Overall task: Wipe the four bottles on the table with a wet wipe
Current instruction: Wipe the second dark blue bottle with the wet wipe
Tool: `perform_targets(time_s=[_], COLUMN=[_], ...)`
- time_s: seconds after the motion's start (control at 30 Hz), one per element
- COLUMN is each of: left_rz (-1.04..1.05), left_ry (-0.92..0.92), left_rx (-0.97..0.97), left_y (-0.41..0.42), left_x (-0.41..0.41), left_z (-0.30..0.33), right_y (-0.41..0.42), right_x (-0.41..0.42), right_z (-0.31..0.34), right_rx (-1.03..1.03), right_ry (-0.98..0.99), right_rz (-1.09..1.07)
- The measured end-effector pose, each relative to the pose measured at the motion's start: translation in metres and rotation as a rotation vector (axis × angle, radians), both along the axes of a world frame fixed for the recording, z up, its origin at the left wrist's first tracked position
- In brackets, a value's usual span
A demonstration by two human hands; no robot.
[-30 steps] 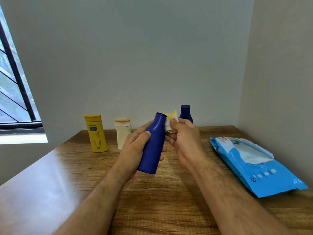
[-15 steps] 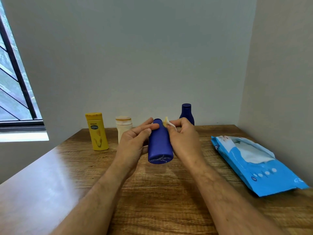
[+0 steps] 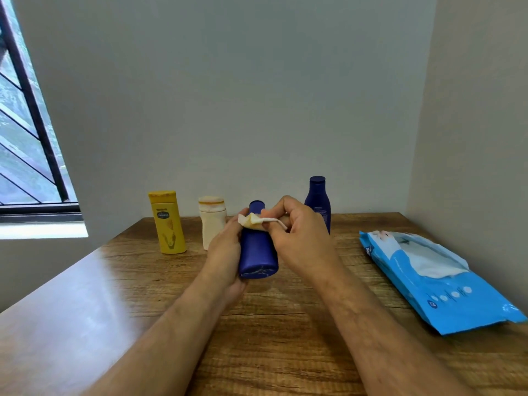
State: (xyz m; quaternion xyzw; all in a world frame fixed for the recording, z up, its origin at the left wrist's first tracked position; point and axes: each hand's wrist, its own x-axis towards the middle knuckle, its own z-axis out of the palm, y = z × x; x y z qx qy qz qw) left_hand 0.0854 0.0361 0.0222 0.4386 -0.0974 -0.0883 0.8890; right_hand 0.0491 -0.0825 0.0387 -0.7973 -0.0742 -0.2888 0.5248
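My left hand point(image 3: 225, 252) grips a dark blue bottle point(image 3: 257, 252) above the table, its base turned toward me and its cap pointing away. My right hand point(image 3: 300, 238) pinches a crumpled, yellow-stained wet wipe point(image 3: 258, 220) and presses it on the bottle's upper part near the neck. Three more bottles stand upright at the back of the wooden table point(image 3: 271, 338): a yellow one point(image 3: 167, 222), a cream one point(image 3: 212, 221) and a second dark blue one point(image 3: 317, 200), partly hidden behind my right hand.
A blue pack of wet wipes point(image 3: 437, 284) lies at the right, its flap open with a white wipe showing. Walls close the table at the back and right. A barred window point(image 3: 25, 138) is at the left.
The held bottle has tipped from upright-tilted to base-toward-me. My right hand has moved the wipe from the cap's right side across the top of the bottle.
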Motion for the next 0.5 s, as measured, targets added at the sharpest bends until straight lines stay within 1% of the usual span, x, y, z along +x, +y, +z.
perform_targets(time_s=[0.07,0.13,0.23,0.37,0.43,0.5], left_rz=[-0.075,-0.117,-0.067,0.024,0.042,0.021], left_ry=[0.020,0.007,-0.005,-0.033,-0.029,-0.021], left_rx=[-0.089,-0.127,-0.123,-0.132,-0.150,-0.179], left_y=[0.001,0.003,0.007,0.014,0.015,0.015], left_x=[-0.002,-0.002,0.005,0.012,0.013,0.012], left_z=[0.002,0.003,0.003,0.004,0.004,0.004], right_y=[0.001,0.001,0.000,0.000,0.000,0.002], right_x=[0.002,0.001,0.000,-0.003,-0.004,-0.004], right_z=[-0.001,-0.002,-0.005,-0.004,-0.004,-0.005], right_rx=[0.010,-0.013,-0.122,-0.276,-0.319,-0.336], right_ry=[-0.004,-0.015,-0.031,0.036,0.027,-0.010], right_rz=[0.002,0.030,0.105,0.221,0.212,0.141])
